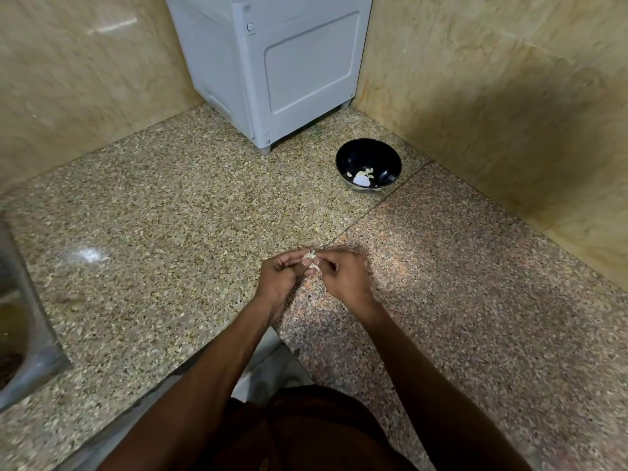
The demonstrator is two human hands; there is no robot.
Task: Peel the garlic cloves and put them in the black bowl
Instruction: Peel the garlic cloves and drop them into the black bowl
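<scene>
A small pale garlic clove (310,255) with loose papery skin is pinched between the fingertips of both hands, just above the granite counter. My left hand (281,277) grips it from the left with curled fingers, and my right hand (343,274) pinches it from the right. The black bowl (368,154) stands on the counter farther back and to the right, near the wall corner. A few peeled pale cloves (363,176) lie in its bottom.
A grey-white appliance (272,66) stands in the back corner against the marble walls. A steel sink (20,321) edges the counter at far left. The speckled counter (170,215) wraps around the corner, with its inner front edge near my body.
</scene>
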